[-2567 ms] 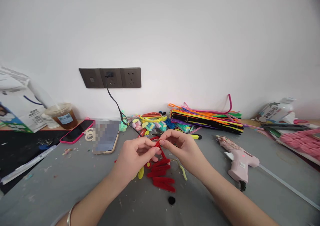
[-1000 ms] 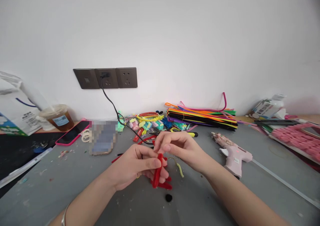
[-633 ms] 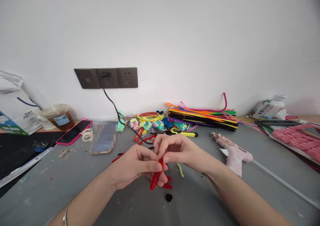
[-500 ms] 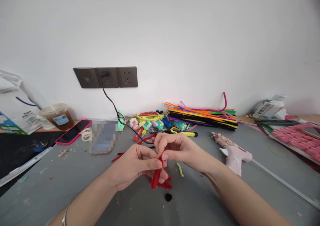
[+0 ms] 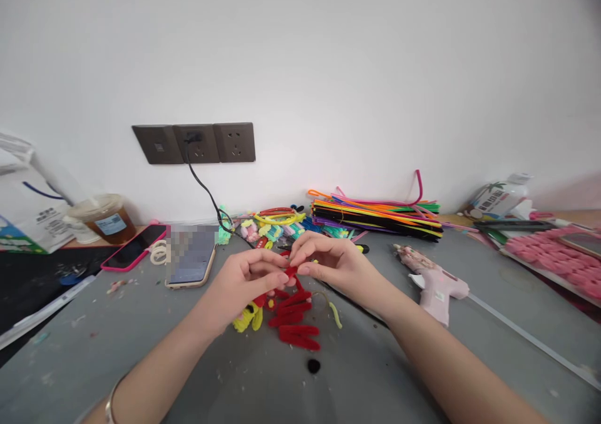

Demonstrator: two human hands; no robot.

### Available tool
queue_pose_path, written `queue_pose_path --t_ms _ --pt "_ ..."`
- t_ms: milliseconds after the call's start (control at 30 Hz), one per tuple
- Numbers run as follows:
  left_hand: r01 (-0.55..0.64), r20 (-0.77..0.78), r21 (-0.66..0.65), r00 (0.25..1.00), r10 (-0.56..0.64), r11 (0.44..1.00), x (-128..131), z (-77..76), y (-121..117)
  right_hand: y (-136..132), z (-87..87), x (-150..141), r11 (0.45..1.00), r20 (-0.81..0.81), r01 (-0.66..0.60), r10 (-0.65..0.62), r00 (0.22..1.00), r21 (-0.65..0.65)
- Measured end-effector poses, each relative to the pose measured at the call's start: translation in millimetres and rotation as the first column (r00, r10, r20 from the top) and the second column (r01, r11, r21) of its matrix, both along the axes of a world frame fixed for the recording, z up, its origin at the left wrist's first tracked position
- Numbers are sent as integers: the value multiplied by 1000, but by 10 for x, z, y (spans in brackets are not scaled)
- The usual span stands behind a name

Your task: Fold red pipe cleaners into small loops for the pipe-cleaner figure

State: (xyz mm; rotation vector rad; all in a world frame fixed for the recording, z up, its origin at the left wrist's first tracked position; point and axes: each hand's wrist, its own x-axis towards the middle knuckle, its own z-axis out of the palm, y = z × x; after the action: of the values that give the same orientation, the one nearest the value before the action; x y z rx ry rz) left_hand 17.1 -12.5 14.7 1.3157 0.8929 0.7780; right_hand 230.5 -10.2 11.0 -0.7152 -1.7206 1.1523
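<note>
In the head view, my left hand (image 5: 246,289) and my right hand (image 5: 335,267) meet over the grey table, fingertips pinched on a small red pipe cleaner (image 5: 292,271). Much of that piece is hidden by the fingers. Just below lie several folded red pipe cleaner pieces (image 5: 299,337). A yellow fuzzy piece (image 5: 248,319) with red beside it rests under my left hand, partly covered. To the right of the red pieces is a short pale green pipe cleaner (image 5: 335,315). A black fuzzy ball (image 5: 313,366) sits nearest me.
A bundle of coloured pipe cleaners (image 5: 375,217) lies by the wall. At right are a pink glue gun (image 5: 439,286) and pink fuzzy strips (image 5: 554,255). A phone (image 5: 192,258), a pink-cased phone (image 5: 134,248) and a drink cup (image 5: 110,220) are at left. A black cord (image 5: 204,189) hangs from the socket.
Both hands have lifted slightly away from me with the red piece, now less visible between the fingers. The folded red pieces and yellow piece underneath have come into view.
</note>
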Motion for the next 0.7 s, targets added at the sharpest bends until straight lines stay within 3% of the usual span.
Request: queue_pose_path --t_ms 67,167,233,333,433,600,700 --pt "-46 -142 177 987 71 983 -11 -9 25 34 -38 37 994 183 101 -109 977 49" --pt "-87 -294 398 931 217 913 -5 -20 30 55 -116 34 956 501 240 -292 815 168" --pt "-72 -349 477 899 264 876 4 -30 25 47 -170 -12 949 634 229 -316 706 218" --pt "-22 -408 533 869 280 846 8 -51 24 22 -217 -91 946 710 206 -323 625 249" --pt "-6 -417 560 862 288 828 11 -71 19 15 -205 -91 956 684 253 -284 672 148" --pt "55 -449 570 857 255 820 58 -107 -26 94 -124 85 968 362 230 -179 915 -102" --pt "178 -525 518 839 147 837 108 -140 -70 151 -94 173 960 278 236 -187 942 -153"
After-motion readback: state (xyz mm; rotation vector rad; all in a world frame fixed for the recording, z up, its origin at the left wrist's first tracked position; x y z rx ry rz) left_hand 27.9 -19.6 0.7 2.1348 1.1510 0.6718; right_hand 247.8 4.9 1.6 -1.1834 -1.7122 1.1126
